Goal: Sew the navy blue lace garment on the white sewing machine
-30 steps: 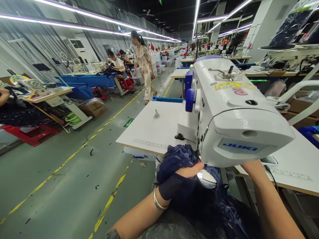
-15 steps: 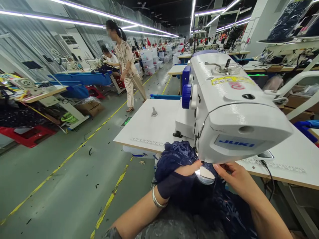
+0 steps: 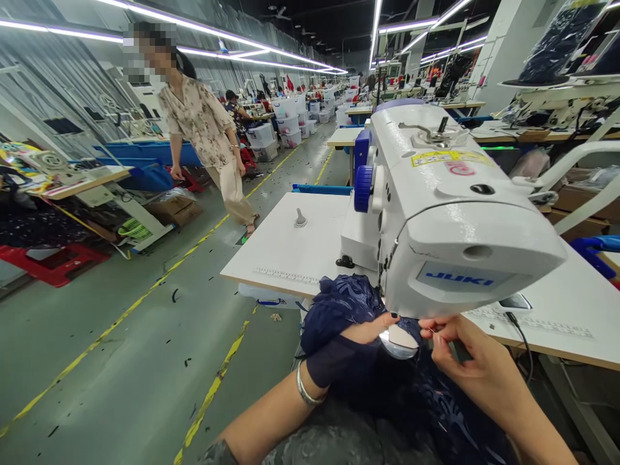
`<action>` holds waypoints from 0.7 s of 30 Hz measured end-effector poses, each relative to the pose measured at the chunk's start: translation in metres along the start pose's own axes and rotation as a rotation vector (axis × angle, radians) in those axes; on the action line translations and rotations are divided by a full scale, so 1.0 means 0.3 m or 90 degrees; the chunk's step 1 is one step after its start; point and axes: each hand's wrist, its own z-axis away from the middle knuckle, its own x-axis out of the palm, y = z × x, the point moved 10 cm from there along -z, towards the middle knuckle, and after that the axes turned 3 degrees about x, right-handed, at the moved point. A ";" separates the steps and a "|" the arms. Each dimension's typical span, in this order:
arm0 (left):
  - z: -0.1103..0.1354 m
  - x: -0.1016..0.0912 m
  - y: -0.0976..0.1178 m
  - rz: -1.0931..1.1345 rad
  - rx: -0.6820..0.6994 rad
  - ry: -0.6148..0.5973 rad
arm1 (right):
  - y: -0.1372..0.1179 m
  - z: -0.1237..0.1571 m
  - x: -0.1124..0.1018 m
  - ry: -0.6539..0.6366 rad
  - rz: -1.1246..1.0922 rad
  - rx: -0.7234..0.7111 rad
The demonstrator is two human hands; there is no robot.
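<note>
Navy patterned fabric lies bunched beneath the head of a white sewing machine and hangs down over my lap. My left hand is closed on it, thumb on top, while sheer cloth covers the back of the hand and the other fingers are hidden. To the right of the shiny metal-edged plate, my right hand pinches at the fabric's edge. Something thin shows at its fingertips, too small to name. The needle area is hidden behind the machine head.
The white sewing table carries a grey lever-like piece and a printed ruler scale. A black cable hangs off the right side. On the aisle at left walks a person. A red stool stands at far left.
My right hand has shifted slightly right, its thumb drawing back and bending. My left hand stays nearly in place. The walking person has come closer and moved left.
</note>
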 end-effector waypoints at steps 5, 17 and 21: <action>0.011 -0.004 -0.011 -0.012 -0.004 -0.008 | 0.072 -0.007 0.017 0.016 -0.095 0.103; -0.007 0.008 -0.009 0.025 -0.024 -0.027 | 0.180 0.002 0.032 0.069 -0.166 0.156; 0.003 0.009 -0.004 0.043 -0.023 -0.033 | 0.076 0.001 -0.009 0.114 0.011 0.021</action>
